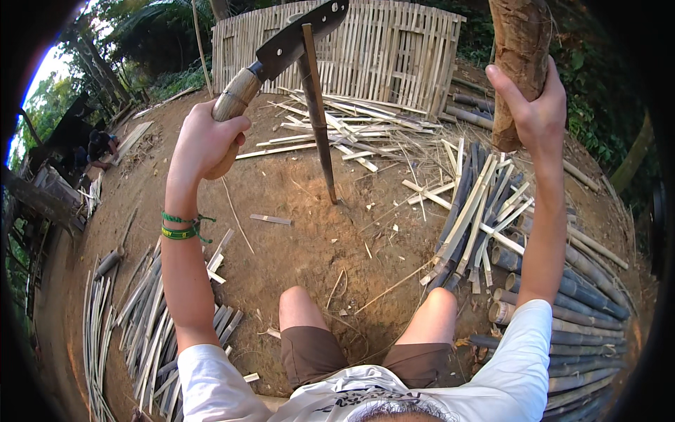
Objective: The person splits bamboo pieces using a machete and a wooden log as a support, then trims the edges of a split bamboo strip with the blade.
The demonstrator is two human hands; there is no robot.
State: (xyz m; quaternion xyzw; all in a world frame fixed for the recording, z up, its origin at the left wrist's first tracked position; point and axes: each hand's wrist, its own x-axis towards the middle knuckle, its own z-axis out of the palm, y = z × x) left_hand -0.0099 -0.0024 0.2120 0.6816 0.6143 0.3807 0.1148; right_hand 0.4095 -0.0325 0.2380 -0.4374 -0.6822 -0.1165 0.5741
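My left hand [207, 141] is wrapped round the wooden handle of a machete [299, 35], raised in front of me. The dark blade, with a few round holes in it, lies across the top of an upright bamboo piece [316, 105]. That piece leans slightly, its lower end on the bare soil. Up at the right, my right hand [538, 112] grips a thick brown log [520, 49], held near vertical and apart from the machete. Its top runs out of the picture.
Split bamboo strips lie in piles ahead [337, 126], at right [478, 211] and at left [155, 330]. Whole bamboo poles [583, 337] are stacked at my right. A slatted bamboo panel [394, 63] stands at the back. Another person [102, 148] crouches far left.
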